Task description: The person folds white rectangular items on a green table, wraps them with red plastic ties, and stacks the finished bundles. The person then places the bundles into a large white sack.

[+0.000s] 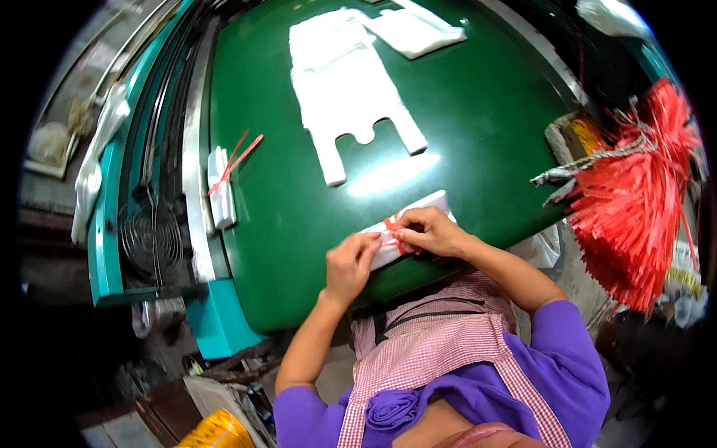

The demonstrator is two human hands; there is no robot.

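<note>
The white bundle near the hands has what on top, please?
A red tie crosses the white bundle; the left hand and right hand hide part of its top.

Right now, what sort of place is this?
Probably a small plastic-bag packing workshop: white bags lie flat on a broad green table, a big bunch of red strips sits at the right, and the left hand and right hand work at a red-tied bundle.

Both hands (348, 260) (433, 230) at a red strip (391, 225) around a white bundle (385, 258), green table (485, 127), flat white bag (347, 86) beyond
</note>
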